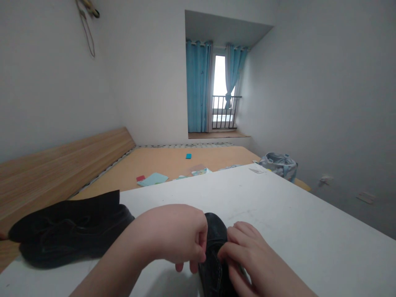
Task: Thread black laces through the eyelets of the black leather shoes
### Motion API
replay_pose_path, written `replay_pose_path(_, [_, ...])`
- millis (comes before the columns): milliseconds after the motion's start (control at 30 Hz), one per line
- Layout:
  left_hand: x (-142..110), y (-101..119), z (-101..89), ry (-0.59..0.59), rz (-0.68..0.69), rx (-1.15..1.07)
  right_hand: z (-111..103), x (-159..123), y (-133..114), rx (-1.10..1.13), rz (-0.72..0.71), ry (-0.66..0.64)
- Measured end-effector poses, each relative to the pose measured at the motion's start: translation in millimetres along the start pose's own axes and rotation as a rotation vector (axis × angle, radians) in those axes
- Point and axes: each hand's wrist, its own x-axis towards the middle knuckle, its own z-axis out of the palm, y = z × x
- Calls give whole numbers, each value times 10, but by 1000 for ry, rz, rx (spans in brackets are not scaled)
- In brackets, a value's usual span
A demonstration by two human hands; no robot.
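Leftward, at 10 o'clock, one black shoe point(68, 247) lies on the white tabletop point(297, 231), long axis roughly 9 to 3, a flat black piece point(89, 205) over it. Pale blue paper point(154, 179) lies beyond, at 11. The left hand point(185, 233) curls its fingers down against the near black shoe point(212, 262); any grip I cannot tell. That shoe sits at 12, toe and long axis toward 12, both hands covering its sides. The right hand point(244, 249) bends its fingers nearly closed on the upper, hold unclear. Fabric bag point(280, 165) at 1.

the shoe point(212, 249) looks smooth (the headboard point(74, 154) wooden).
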Motion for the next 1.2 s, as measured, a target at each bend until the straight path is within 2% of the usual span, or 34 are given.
replay_pose_path(300, [173, 66, 72, -70, 23, 66, 164, 30, 6, 93, 142, -2])
replay_pose_path(567, [216, 56, 98, -101, 35, 81, 240, 25, 34, 183, 109, 91])
replay_pose_path(633, [180, 27, 68, -52, 57, 108, 248, 7, 54, 232, 106, 132])
replay_pose_path(800, [79, -4, -24, 243, 238, 139, 122, -45, 99, 519, 238, 272])
replay_pose_path(900, [45, 49, -43, 290, 327, 1, -23, -33, 90, 687, 273, 348])
replay_pose_path(1000, [24, 107, -30, 318, 352, -166, -136, -20, 60, 796, 229, 407])
replay_pose_path(1067, [23, 116, -19, 346, 374, -293, -165, -29, 53, 839, 234, 463])
replay_pose_path(1200, [65, 87, -25, 458, 384, -444, -126, -33, 92, 1026, 342, 571])
